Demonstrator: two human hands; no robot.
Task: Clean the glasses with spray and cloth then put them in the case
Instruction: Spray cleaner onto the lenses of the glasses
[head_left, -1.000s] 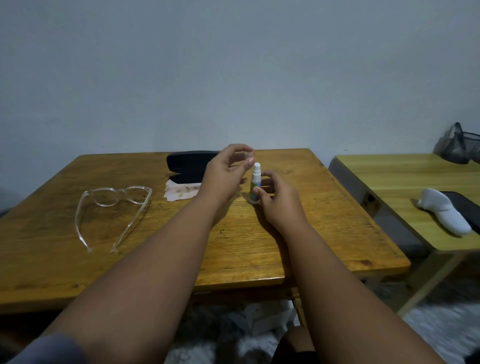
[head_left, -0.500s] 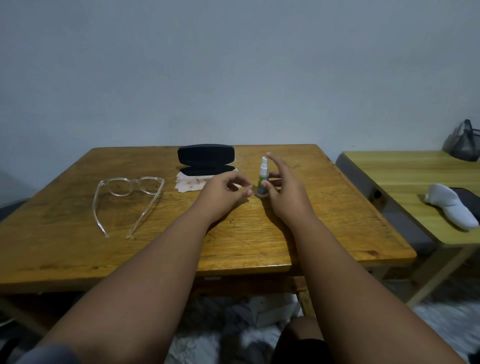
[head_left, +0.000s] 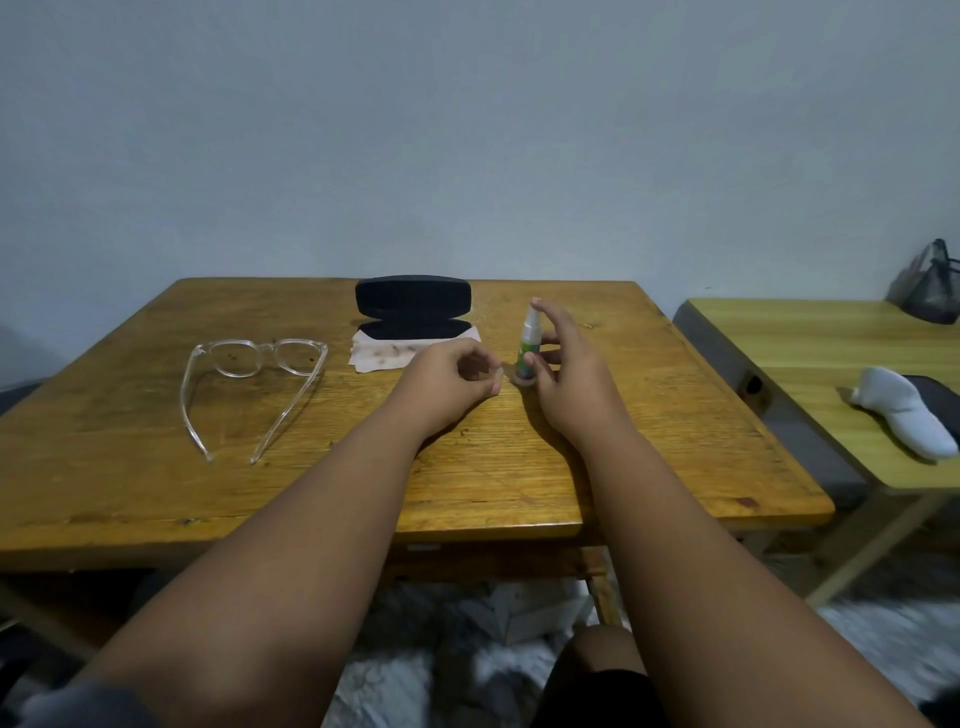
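White spray bottle (head_left: 528, 347) stands upright in right hand's (head_left: 569, 382) pinching grip (left hand (head_left: 447, 382) curled).

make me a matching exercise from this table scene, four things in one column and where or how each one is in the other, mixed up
Things:
1. glasses
2. case
3. cloth
4. spray bottle

Places or states:
A. upright, beside the right hand
B. partly under the case
C. lying with arms unfolded, on the left of the table
D. open, at the far edge

Pairs: 1-C, 2-D, 3-B, 4-A
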